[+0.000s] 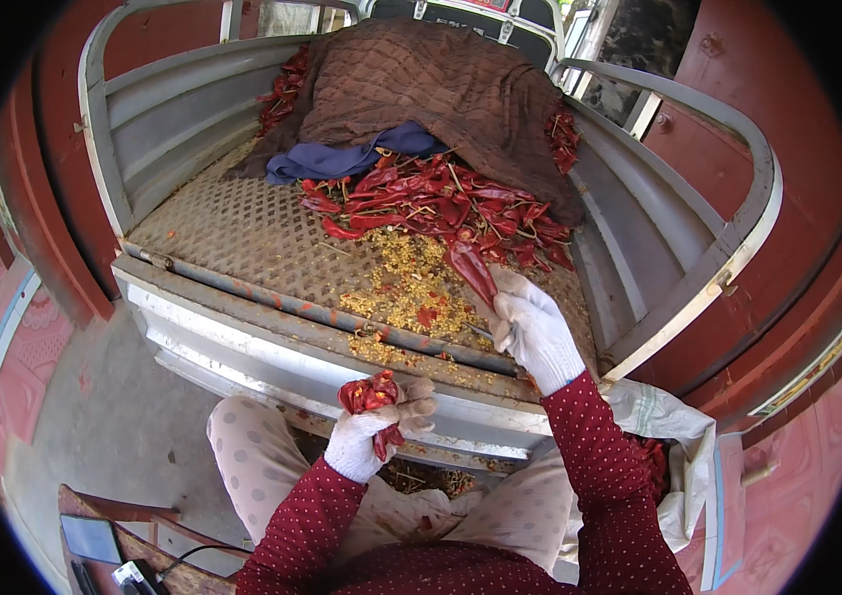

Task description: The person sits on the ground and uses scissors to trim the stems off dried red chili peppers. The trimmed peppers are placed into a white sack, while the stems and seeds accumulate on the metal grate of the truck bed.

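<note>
My left hand (373, 431), in a white knit glove with soiled fingers, is closed around a bunch of red chili pods (369, 393) in front of the tailgate. Some of those pods look cut, with pale seeds showing. Out over the truck bed, my right hand (536, 331), gloved the same way, grips one long dried red chili (471, 269). From that fist a thin metal tool (479, 330) points left; most of it is hidden. A heap of dried red chilies (436, 201) lies just beyond, with loose yellow seeds (410, 279) scattered on the bed before it.
Ribbed metal side walls (183, 104) flank the patterned truck bed (235, 216). A brown cloth (428, 82) and a blue cloth (324, 162) partly cover the heap. At right hangs a white woven sack (689, 435) with chilies inside. A phone (90, 538) lies on a wooden bench (168, 573) at lower left.
</note>
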